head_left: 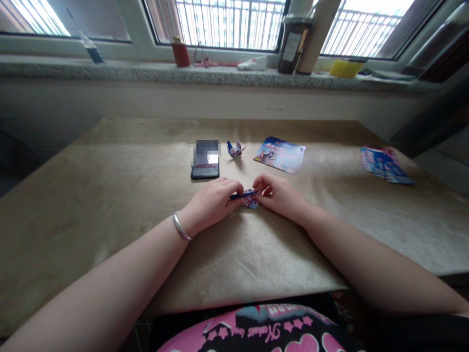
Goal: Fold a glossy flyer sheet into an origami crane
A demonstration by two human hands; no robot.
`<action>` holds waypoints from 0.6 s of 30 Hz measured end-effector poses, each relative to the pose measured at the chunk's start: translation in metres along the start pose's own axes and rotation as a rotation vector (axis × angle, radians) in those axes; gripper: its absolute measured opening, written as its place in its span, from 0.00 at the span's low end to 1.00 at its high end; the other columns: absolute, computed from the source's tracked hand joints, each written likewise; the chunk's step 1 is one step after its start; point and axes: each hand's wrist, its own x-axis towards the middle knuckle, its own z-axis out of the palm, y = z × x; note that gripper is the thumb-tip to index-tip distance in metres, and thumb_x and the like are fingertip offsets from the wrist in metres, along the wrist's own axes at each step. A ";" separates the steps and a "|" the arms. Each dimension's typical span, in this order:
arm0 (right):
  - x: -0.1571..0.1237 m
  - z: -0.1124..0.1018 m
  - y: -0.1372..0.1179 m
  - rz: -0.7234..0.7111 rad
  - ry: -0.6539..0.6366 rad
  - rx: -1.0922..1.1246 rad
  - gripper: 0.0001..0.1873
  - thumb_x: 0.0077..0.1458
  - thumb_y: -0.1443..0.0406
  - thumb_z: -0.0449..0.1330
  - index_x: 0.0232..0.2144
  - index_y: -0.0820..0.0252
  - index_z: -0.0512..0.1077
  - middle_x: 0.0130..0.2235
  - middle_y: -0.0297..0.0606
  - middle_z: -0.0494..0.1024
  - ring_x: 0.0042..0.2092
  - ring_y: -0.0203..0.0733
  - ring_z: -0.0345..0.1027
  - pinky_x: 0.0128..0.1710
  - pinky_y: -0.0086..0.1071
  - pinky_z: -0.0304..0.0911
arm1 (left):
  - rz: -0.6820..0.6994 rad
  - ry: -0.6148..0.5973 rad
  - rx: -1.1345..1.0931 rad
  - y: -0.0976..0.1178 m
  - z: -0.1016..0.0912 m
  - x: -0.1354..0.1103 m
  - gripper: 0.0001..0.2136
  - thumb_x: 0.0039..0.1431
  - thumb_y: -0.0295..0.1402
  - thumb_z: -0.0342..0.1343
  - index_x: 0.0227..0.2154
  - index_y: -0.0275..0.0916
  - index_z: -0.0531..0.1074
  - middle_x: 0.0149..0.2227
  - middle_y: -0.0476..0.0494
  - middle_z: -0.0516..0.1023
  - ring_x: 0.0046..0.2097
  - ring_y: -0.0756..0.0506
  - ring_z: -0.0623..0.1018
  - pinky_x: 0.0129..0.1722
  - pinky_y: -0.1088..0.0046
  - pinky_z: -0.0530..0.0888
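Between my hands, low over the middle of the table, is a small piece of folded patterned paper [250, 201] in blue, pink and white. My left hand [217, 199], with a silver bangle at the wrist, pinches its left end between thumb and fingers. At the right end, my right hand [275, 193] has its thumb and curled fingers closed on the paper's edge. Just beyond the hands stands a folded paper crane [235, 149] in similar colours. A smartphone [205, 166] lies left of the crane, its screen partly blurred out.
Printed paper sheets [281, 154] lie beyond my right hand, and a fanned stack of printed sheets [384, 165] lies far right on the beige table [120, 195]. Behind, the stone windowsill [139, 73] carries a red container [181, 53], a dark jar [292, 46] and a yellow item [346, 68].
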 end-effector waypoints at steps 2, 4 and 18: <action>0.000 -0.001 0.000 -0.018 -0.041 -0.078 0.07 0.47 0.70 0.60 0.31 0.57 0.69 0.27 0.30 0.72 0.27 0.32 0.64 0.28 0.27 0.60 | -0.030 0.001 0.020 0.000 0.001 0.000 0.03 0.56 0.28 0.54 0.34 0.38 0.70 0.33 0.45 0.75 0.37 0.45 0.73 0.36 0.71 0.69; 0.000 -0.001 0.000 -0.030 -0.067 -0.151 0.05 0.47 0.70 0.61 0.30 0.58 0.70 0.26 0.29 0.71 0.27 0.32 0.62 0.27 0.26 0.57 | -0.040 -0.013 0.036 -0.001 0.003 0.001 0.05 0.55 0.26 0.55 0.35 0.39 0.71 0.33 0.45 0.76 0.38 0.45 0.73 0.37 0.70 0.69; 0.001 -0.009 -0.001 -0.045 -0.119 -0.234 0.02 0.48 0.70 0.61 0.27 0.60 0.71 0.26 0.32 0.71 0.29 0.33 0.63 0.28 0.26 0.55 | -0.062 -0.065 0.215 0.001 -0.003 -0.001 0.02 0.54 0.29 0.56 0.29 0.38 0.73 0.30 0.45 0.74 0.34 0.45 0.72 0.34 0.71 0.68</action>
